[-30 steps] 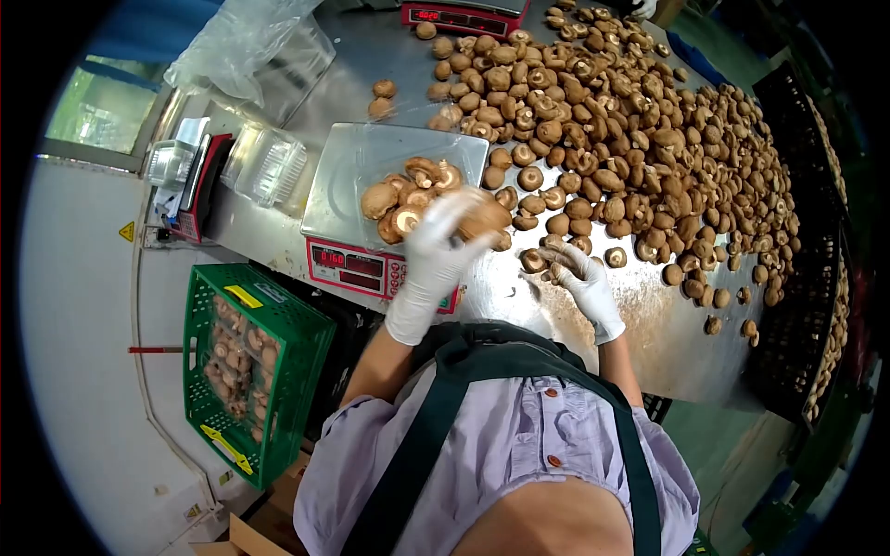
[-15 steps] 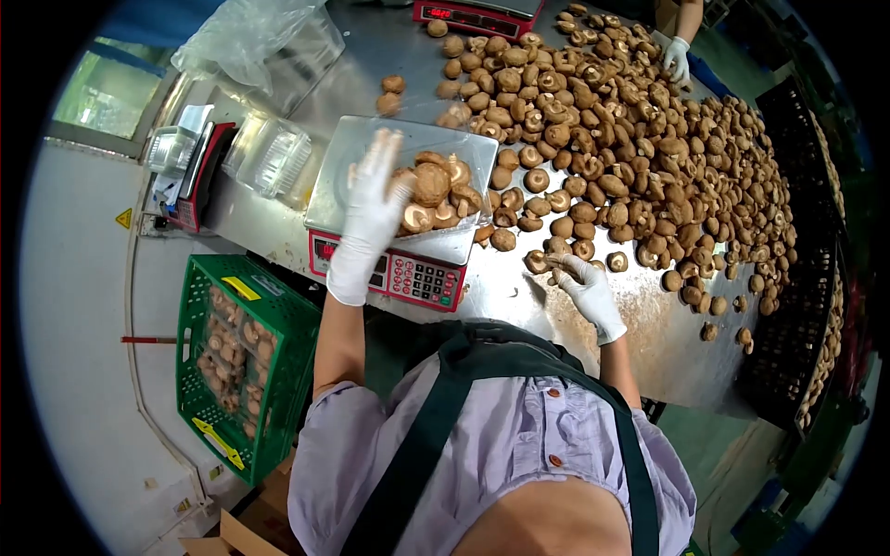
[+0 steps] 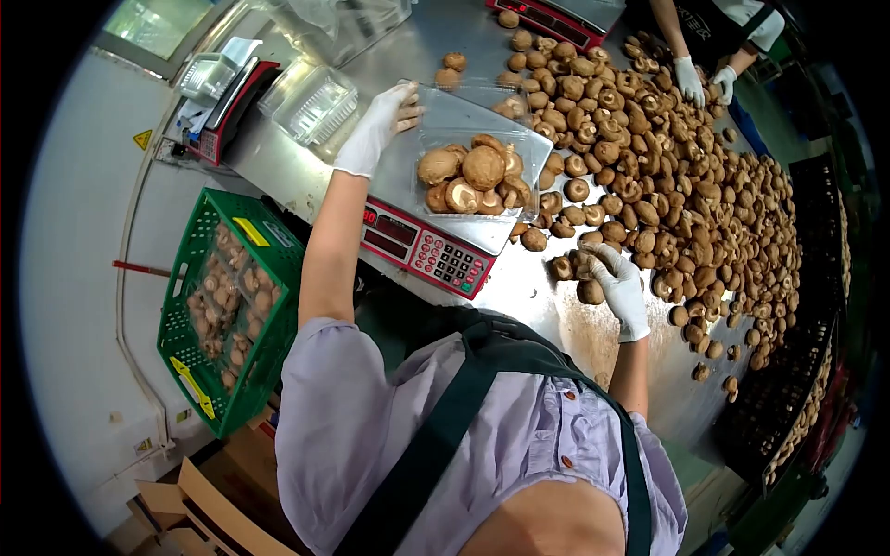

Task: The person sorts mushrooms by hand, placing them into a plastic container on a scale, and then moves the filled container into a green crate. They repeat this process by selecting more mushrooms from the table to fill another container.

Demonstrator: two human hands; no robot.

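Reaching to the ten o'clock corner of the clear tray (image 3: pixel 464 120), the left hand (image 3: pixel 375 130) lies with its gloved fingers (image 3: pixel 405 100) loosely spread against the rim. Whether they pinch the plastic or only touch it cannot be told. The tray holds brown mushrooms (image 3: pixel 482 171) and sits on the platform of the scale (image 3: pixel 426 252), whose red keypad front faces six o'clock. At four o'clock from the tray, the right hand (image 3: pixel 619 283) curls down over loose mushrooms (image 3: pixel 591 293) at the near fringe of the pile (image 3: pixel 667 157). The glove hides the fingertips, so a grasp cannot be confirmed.

The tray's clear walls are hard to trace against the steel platform. The person's chest and apron strap (image 3: pixel 436 445) cover the near edge of the table (image 3: pixel 524 292). At twelve o'clock a second scale (image 3: pixel 556 18) is cut off by the frame. At one o'clock a co-worker's gloved hands (image 3: pixel 691 79) rest on the pile, the arms cut off above.

Bare steel lies between the scale and the right hand. At ten o'clock a stack of empty trays (image 3: pixel 311 102) stands near the table's left edge. Below that edge, at eight o'clock, a green crate (image 3: pixel 199 250) holds packed mushrooms. Black crates (image 3: pixel 788 389) border the table at four o'clock.
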